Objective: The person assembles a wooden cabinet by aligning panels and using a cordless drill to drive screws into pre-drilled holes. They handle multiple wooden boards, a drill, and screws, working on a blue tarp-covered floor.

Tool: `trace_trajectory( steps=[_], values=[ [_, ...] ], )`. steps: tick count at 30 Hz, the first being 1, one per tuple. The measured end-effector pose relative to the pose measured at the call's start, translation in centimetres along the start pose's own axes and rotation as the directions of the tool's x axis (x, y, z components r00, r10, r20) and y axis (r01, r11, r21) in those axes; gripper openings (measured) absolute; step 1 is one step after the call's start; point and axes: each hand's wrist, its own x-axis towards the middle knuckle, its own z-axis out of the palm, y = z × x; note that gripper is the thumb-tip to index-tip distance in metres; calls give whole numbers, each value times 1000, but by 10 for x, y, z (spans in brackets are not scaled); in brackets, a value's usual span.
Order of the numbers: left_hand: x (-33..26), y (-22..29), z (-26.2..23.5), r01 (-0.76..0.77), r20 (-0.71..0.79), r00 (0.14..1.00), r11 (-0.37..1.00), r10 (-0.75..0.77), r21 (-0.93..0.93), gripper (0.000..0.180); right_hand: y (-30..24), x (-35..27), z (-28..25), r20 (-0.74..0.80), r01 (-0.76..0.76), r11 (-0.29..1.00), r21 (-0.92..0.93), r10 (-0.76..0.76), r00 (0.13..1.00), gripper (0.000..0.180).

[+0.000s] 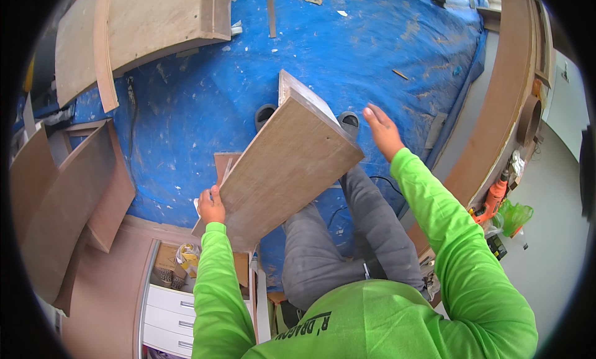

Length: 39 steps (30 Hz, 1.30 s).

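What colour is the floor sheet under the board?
Blue floor sheet, dusty with white specks; head view.

the left hand (212, 207) is closed in a grip, its arm bent and raised in front. the right hand (382, 132) is open with fingers straight, arm stretched forward.

Dusty blue tarp (205, 104) covers the floor; white drawers (166, 318) below; curved brown panels (503, 110) alongside.

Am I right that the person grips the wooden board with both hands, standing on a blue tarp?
Not quite. In the head view only the left hand grips the wooden board, at its near edge. The right hand is open and lifted off it, beside its far corner. The rest holds: the person stands on a blue tarp.
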Motion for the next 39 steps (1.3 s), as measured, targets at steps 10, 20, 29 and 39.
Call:
trace_trajectory(
  steps=[10, 20, 29, 39],
  values=[
    [-126, 114, -24, -118, -135, 985, 989, 106, -85, 50, 204, -178, -112, 229, -274, 937, -215, 321, 919, 74],
    [-280, 188, -47, -1, 777, 559, 938, 289, -348, 65, 72, -225, -166, 439, 43, 643, -765, 471, 765, 76],
    [-432, 188, -119, -152, 77, 951, 667, 300, -729, 18, 35, -222, -212, 435, 1, 888, -459, 224, 872, 50],
    [-515, 35, -57, 291, 124, 945, 604, -303, -742, 45, 25, -281, -214, 356, -64, 898, -434, 237, 904, 48]
  ],
)
